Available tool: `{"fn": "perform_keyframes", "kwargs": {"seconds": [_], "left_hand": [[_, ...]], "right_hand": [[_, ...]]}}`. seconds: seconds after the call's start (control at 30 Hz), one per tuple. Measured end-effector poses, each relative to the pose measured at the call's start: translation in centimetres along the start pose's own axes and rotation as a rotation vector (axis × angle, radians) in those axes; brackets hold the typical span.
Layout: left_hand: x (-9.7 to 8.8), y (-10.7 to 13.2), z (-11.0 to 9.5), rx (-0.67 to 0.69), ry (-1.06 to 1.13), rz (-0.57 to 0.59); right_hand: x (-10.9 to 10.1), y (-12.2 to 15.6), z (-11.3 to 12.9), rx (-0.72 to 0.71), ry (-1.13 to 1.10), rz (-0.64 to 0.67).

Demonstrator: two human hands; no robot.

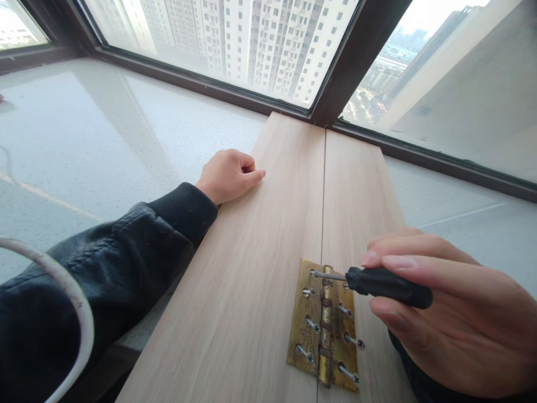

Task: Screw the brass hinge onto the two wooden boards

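My right hand grips a screwdriver by its black handle. The tip of its thin shaft meets the screw at the top left of a brass hinge. Several other screws stand partly out of the hinge's holes, some tilted. The hinge lies across the seam between two pale wooden boards, set side by side. Curled on the left board's left edge is my left hand, fingers folded in and thumb extended; whatever its fingers may hold is hidden.
A white speckled sill lies under and beside the boards. Dark window frames border the far side, touching the boards' far ends. At lower left a white cable loops in front of my left sleeve.
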State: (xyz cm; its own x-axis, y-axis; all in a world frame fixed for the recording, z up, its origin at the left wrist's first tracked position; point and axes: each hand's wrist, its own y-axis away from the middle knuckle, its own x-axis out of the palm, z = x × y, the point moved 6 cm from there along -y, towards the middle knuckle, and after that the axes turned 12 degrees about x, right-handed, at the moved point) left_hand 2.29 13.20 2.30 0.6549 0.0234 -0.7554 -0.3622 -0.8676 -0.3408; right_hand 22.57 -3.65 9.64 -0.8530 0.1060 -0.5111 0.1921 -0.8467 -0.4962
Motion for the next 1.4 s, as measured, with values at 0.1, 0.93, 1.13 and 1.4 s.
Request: {"fn": "perform_keyframes", "kwargs": {"seconds": [0.1,0.93,1.13,1.4], "left_hand": [[-0.1,0.0,0.0,-0.002,-0.003,-0.002],[0.0,-0.1,0.0,0.007,0.005,-0.002],[0.0,-0.1,-0.1,0.01,0.019,-0.006],[0.0,0.0,0.0,-0.005,0.009,-0.008]], "right_hand": [[-0.4,0.5,0.1,0.044,0.051,-0.062],[-0.1,1.1,-0.7,0.068,0.147,0.129],[-0.2,1.3,-0.2,0.071,0.188,0.205],[0.1,1.0,-0.5,0.06,0.155,0.222]]}}
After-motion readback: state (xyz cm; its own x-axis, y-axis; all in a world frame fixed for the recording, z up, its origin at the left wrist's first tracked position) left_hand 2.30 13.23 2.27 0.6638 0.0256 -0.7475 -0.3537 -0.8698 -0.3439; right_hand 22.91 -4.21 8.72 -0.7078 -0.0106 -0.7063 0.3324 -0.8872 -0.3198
